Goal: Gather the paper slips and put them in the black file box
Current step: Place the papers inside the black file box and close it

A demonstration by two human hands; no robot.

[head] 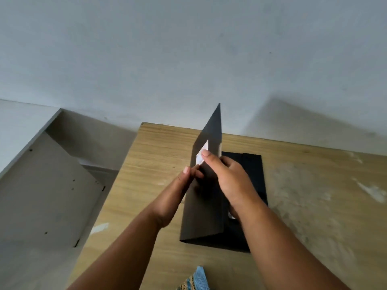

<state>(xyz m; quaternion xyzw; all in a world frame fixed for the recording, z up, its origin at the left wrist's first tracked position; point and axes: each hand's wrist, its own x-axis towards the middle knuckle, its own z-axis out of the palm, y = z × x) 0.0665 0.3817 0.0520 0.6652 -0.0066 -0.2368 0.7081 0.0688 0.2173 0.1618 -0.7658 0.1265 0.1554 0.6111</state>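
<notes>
The black file box (249, 231) lies on the wooden table (314, 206), and its dark lid flap (211, 130) stands upright, nearly edge-on to me. My left hand (184, 185) pinches the flap's left edge with thumb and fingers. My right hand (228, 178) is closed on the flap from the right, fingertips resting at its edge. A thin strip of white paper slips (202, 155) shows between the flap's sides just above my fingers. Most of the slips and the inside of the box are hidden behind the flap and my hands.
A grey-white wall fills the upper view behind the table. To the left of the table stands a pale cabinet panel (41, 185) with small screw holes. A blue patterned cloth (199, 279) pokes in at the bottom edge. White scuffs mark the table's right side.
</notes>
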